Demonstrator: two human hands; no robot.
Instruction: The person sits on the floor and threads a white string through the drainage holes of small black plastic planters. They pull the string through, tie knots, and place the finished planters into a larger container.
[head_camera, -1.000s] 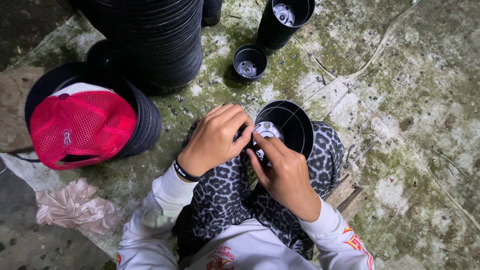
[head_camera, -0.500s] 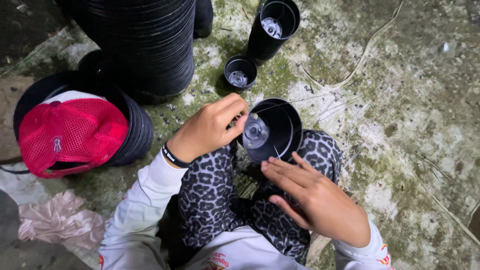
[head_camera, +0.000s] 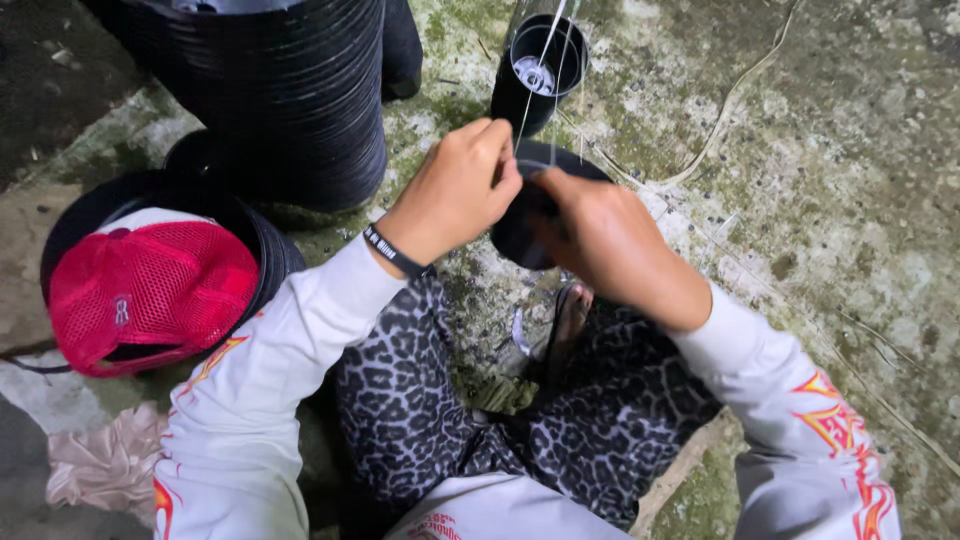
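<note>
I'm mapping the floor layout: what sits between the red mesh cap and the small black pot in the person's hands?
In the head view, the left hand and its white sleeve cross between the red mesh cap and the small black pot.

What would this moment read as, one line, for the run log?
left hand: pinching thin string | right hand: holding black pot | nearby: red cap, pot stack
</note>
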